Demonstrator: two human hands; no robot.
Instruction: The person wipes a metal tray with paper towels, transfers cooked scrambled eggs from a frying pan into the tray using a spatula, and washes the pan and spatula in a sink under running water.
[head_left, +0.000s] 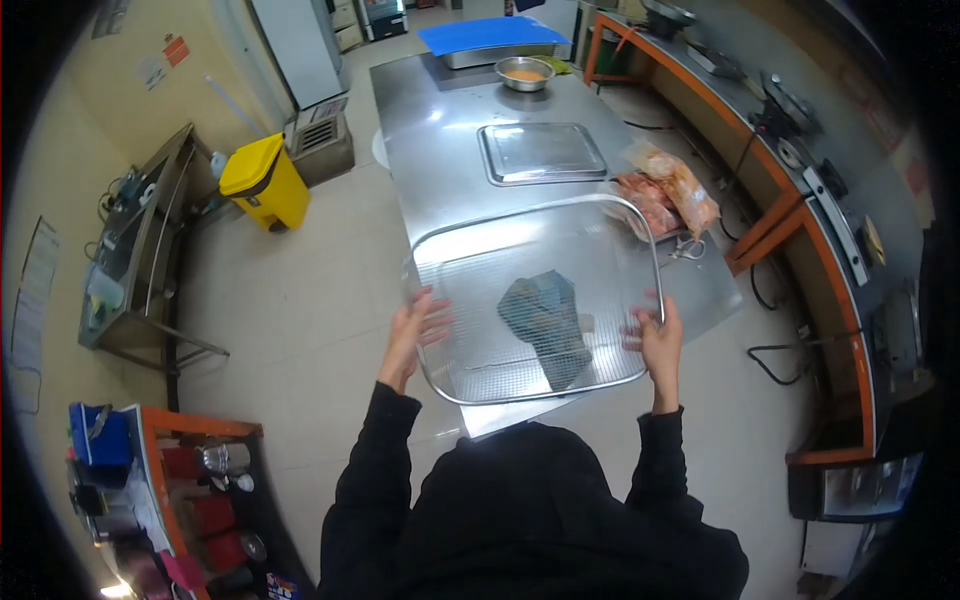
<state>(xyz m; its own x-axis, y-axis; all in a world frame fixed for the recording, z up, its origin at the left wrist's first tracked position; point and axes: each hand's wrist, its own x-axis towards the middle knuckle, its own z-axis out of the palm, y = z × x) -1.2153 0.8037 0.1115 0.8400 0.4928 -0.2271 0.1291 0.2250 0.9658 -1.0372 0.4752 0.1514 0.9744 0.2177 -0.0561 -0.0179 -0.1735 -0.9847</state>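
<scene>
A rectangular wire-mesh basket [470,350] with a rounded metal rim is held up between my hands, over the near end of the steel table [425,190]. My left hand [410,328] grips its left side, with the fingers showing behind the mesh. On the opposite side, my right hand [660,345] is closed around the rim. A crumpled dark green cloth [545,315] shows through the mesh; whether it lies in the basket or on the table beneath, I cannot tell.
Bags of raw meat [660,195] lie at the table's right edge beside a flat metal tray [543,153]. Farther back are a steel bowl [524,74] with orange contents and a blue board [490,35]. A yellow bin [265,185] stands left; an orange-framed counter [840,310] runs along the right.
</scene>
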